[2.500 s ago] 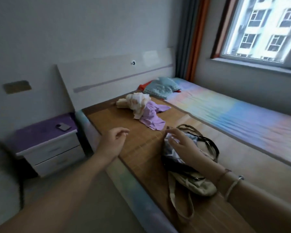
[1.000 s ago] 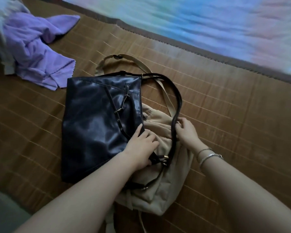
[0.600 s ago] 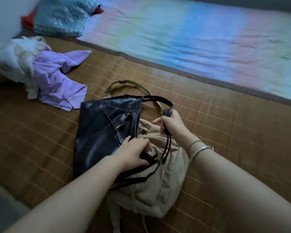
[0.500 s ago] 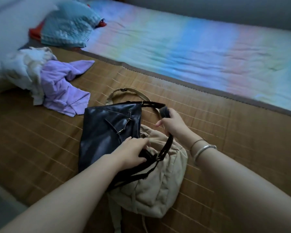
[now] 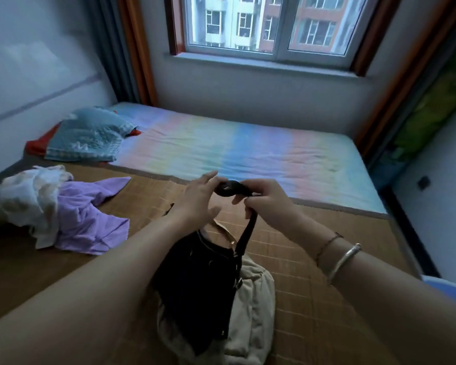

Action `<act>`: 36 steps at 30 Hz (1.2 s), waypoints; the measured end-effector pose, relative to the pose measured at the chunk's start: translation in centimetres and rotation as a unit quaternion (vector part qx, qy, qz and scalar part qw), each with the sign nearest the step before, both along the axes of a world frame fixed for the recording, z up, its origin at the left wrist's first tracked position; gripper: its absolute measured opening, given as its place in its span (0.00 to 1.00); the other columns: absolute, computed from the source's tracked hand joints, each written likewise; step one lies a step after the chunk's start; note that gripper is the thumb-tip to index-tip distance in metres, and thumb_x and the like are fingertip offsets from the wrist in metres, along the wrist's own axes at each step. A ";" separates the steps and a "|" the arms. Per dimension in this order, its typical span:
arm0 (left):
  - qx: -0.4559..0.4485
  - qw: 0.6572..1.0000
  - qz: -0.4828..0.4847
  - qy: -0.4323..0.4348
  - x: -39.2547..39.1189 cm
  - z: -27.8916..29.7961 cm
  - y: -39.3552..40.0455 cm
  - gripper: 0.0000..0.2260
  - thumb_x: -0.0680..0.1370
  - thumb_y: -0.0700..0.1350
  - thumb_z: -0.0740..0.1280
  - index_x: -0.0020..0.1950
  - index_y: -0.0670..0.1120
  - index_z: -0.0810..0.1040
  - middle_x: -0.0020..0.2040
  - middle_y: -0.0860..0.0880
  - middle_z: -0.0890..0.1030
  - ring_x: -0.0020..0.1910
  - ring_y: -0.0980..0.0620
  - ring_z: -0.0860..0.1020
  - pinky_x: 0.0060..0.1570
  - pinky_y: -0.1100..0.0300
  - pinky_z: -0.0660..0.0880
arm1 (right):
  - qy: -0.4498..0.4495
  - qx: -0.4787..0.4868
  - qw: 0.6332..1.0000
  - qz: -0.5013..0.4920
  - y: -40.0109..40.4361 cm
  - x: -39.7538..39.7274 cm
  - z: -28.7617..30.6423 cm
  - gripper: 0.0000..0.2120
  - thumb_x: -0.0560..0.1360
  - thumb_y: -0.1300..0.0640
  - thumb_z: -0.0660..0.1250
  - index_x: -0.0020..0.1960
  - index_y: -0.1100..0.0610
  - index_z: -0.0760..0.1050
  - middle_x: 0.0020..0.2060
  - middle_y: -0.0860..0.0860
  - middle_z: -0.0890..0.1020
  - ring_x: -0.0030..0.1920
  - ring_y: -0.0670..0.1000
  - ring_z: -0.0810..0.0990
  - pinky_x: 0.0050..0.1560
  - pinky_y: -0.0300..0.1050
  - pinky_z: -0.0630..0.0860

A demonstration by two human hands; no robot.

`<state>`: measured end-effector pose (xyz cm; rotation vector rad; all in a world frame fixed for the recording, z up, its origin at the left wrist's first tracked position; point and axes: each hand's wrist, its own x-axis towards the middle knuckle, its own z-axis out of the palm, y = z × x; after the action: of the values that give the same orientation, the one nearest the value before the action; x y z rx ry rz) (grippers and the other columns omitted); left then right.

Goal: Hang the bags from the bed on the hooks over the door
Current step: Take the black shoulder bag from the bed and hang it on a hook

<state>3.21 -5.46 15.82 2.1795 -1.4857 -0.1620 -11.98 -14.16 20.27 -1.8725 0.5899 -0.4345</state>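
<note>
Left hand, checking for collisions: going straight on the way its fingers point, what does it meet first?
Probably the black strap, looped ahead of the left hand and gripped by the right hand; depth is unclear, so its fingers may already touch it.

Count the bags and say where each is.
2. The black bag is held by its strap in the right hand; the beige bag lies under it on the mat. Others may be hidden.

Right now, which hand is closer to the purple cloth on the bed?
Left. The left hand is at the bag strap, to the right of the purple cloth; the right hand grips that strap farther right, beyond the left hand.
</note>
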 end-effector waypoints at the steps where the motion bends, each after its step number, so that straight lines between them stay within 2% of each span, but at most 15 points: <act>1: -0.021 1.000 -0.014 -0.006 0.0 1.0 0.1 0.22 0.71 0.44 0.69 0.65 0.48 0.72 0.68 0.48 0.72 0.65 0.45 0.72 0.60 0.57 0.67 | -0.005 -0.007 1.000 -0.012 1.2 -0.6 1.0 0.23 0.64 0.76 0.55 0.42 0.54 0.79 0.33 0.52 0.80 0.21 0.47 0.72 0.27 0.39 0.71; 3: -0.041 0.998 -0.039 0.017 -0.1 2.5 0.4 0.10 0.72 0.44 0.68 0.52 0.46 0.78 0.52 0.46 0.81 0.54 0.43 0.78 0.49 0.55 0.71 | -0.008 -0.027 0.998 -0.047 3.3 -1.9 3.0 0.21 0.63 0.76 0.56 0.40 0.55 0.79 0.33 0.53 0.80 0.21 0.46 0.72 0.28 0.38 0.72; 5: -0.043 0.995 -0.049 0.081 -0.6 3.9 0.5 0.01 0.71 0.43 0.68 0.42 0.48 0.77 0.37 0.49 0.82 0.43 0.44 0.81 0.44 0.52 0.74 | -0.004 -0.051 0.994 -0.092 4.7 -3.7 4.7 0.20 0.63 0.75 0.57 0.42 0.55 0.80 0.34 0.52 0.82 0.22 0.46 0.73 0.27 0.38 0.73; 8: -0.039 0.984 -0.090 0.151 -3.3 7.1 0.2 0.08 0.72 0.46 0.69 0.34 0.50 0.74 0.28 0.50 0.79 0.28 0.49 0.77 0.37 0.56 0.74 | -0.001 -0.078 0.979 -0.189 6.0 -7.5 7.0 0.21 0.63 0.73 0.59 0.46 0.55 0.80 0.34 0.52 0.83 0.22 0.45 0.73 0.27 0.42 0.74; 10: -0.044 0.978 -0.128 0.160 -6.3 9.5 -0.6 0.11 0.71 0.46 0.72 0.31 0.50 0.72 0.27 0.48 0.76 0.27 0.47 0.72 0.34 0.56 0.72 | 0.012 -0.102 0.964 -0.246 6.5 -10.6 8.4 0.19 0.64 0.72 0.60 0.48 0.56 0.80 0.34 0.51 0.83 0.26 0.47 0.75 0.28 0.43 0.75; 13: -0.041 0.960 -0.211 0.177 -12.7 12.7 -2.3 0.12 0.69 0.47 0.73 0.30 0.47 0.74 0.29 0.46 0.74 0.29 0.47 0.71 0.36 0.48 0.81 | 0.035 -0.142 0.929 -0.340 7.1 -17.2 10.3 0.17 0.65 0.69 0.61 0.47 0.54 0.80 0.34 0.50 0.83 0.30 0.48 0.77 0.34 0.46 0.78; 15: -0.023 0.943 -0.274 0.187 -17.9 14.4 -3.4 0.12 0.70 0.47 0.73 0.34 0.40 0.77 0.31 0.45 0.73 0.30 0.48 0.73 0.38 0.44 0.81 | 0.044 -0.153 0.901 -0.403 7.2 -22.2 11.7 0.16 0.65 0.69 0.62 0.46 0.55 0.80 0.35 0.51 0.82 0.33 0.48 0.76 0.39 0.45 0.76; 18: -0.017 0.905 -0.379 0.192 -27.9 16.7 -4.3 0.13 0.71 0.48 0.72 0.40 0.38 0.78 0.34 0.44 0.75 0.33 0.50 0.73 0.38 0.49 0.78 | 0.061 -0.153 0.861 -0.481 8.5 -31.7 13.6 0.12 0.66 0.67 0.62 0.45 0.57 0.80 0.37 0.54 0.81 0.36 0.50 0.75 0.38 0.43 0.72; 22: -0.027 0.846 -0.496 0.194 -41.9 19.2 -4.5 0.09 0.71 0.49 0.72 0.40 0.43 0.79 0.31 0.52 0.73 0.31 0.53 0.70 0.35 0.58 0.68 | 0.089 -0.145 0.816 -0.553 12.0 -44.7 15.0 0.09 0.66 0.64 0.61 0.41 0.56 0.79 0.32 0.52 0.77 0.35 0.52 0.73 0.36 0.44 0.69; 26: -0.026 0.791 -0.577 0.204 -55.5 21.4 -2.6 0.08 0.71 0.49 0.72 0.37 0.46 0.79 0.30 0.54 0.72 0.28 0.58 0.69 0.35 0.61 0.68 | 0.097 -0.153 0.767 -0.616 16.1 -57.4 16.4 0.08 0.63 0.64 0.62 0.36 0.55 0.79 0.33 0.54 0.82 0.38 0.54 0.80 0.46 0.53 0.78; 28: -0.015 0.754 -0.620 0.217 -63.2 22.8 -1.2 0.09 0.70 0.48 0.73 0.39 0.43 0.79 0.31 0.53 0.73 0.27 0.59 0.69 0.32 0.66 0.67 | 0.096 -0.171 0.741 -0.642 18.8 -64.2 17.1 0.10 0.67 0.67 0.62 0.38 0.56 0.80 0.34 0.52 0.84 0.37 0.52 0.83 0.42 0.49 0.78; 31: -0.008 0.710 -0.666 0.228 -71.3 24.7 0.9 0.11 0.71 0.48 0.73 0.42 0.40 0.80 0.32 0.52 0.74 0.28 0.59 0.69 0.28 0.71 0.67 | 0.123 -0.201 0.715 -0.658 21.7 -70.7 17.6 0.11 0.73 0.63 0.61 0.42 0.54 0.81 0.38 0.48 0.85 0.35 0.49 0.84 0.39 0.41 0.77; 33: -0.003 0.678 -0.696 0.239 -77.7 25.9 2.7 0.10 0.71 0.48 0.72 0.42 0.40 0.81 0.33 0.51 0.74 0.28 0.59 0.69 0.29 0.70 0.67 | 0.118 -0.203 0.694 -0.680 24.5 -76.0 18.3 0.10 0.73 0.62 0.62 0.43 0.54 0.81 0.39 0.49 0.85 0.35 0.50 0.84 0.38 0.39 0.77; 34: -0.004 0.668 -0.702 0.246 -79.2 26.3 3.1 0.10 0.71 0.47 0.72 0.42 0.41 0.81 0.33 0.51 0.74 0.29 0.58 0.69 0.30 0.68 0.67 | 0.101 -0.191 0.688 -0.693 25.1 -77.2 18.7 0.09 0.73 0.62 0.62 0.43 0.55 0.81 0.39 0.51 0.86 0.35 0.52 0.84 0.39 0.41 0.77; 36: 0.014 0.619 -0.743 0.254 -86.3 27.2 5.6 0.08 0.72 0.47 0.72 0.42 0.42 0.81 0.33 0.51 0.74 0.30 0.57 0.69 0.31 0.66 0.68 | 0.064 -0.162 0.668 -0.723 28.8 -82.8 19.8 0.10 0.71 0.63 0.61 0.45 0.58 0.80 0.39 0.56 0.86 0.38 0.54 0.84 0.45 0.47 0.76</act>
<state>-83.11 0.13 42.98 0.2151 -2.3786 -1.1812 -94.78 14.60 40.12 -1.3276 2.2069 -1.4903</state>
